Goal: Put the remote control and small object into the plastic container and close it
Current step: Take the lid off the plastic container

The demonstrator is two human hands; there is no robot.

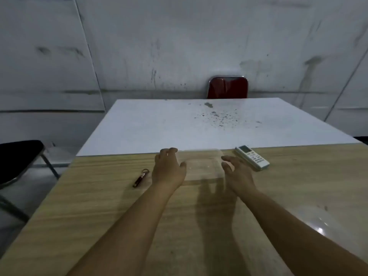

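A clear plastic container [201, 164] sits on the wooden table near its far edge, hard to make out against the wood. My left hand [169, 168] rests on its left side, fingers curled over the far left corner and thumb on the rim. My right hand [238, 173] is at its right side with fingers spread, the thumb close to the wall. A white remote control [252, 157] lies just right of my right hand. A small dark red keychain object [140, 178] lies left of my left hand.
A white table [179, 126] butts against the far edge of the wooden table [119, 216]. A red chair [228, 87] stands behind it and a black chair [18, 156] at the left. A faint glossy clear shape [320, 224], perhaps a lid, lies near my right forearm.
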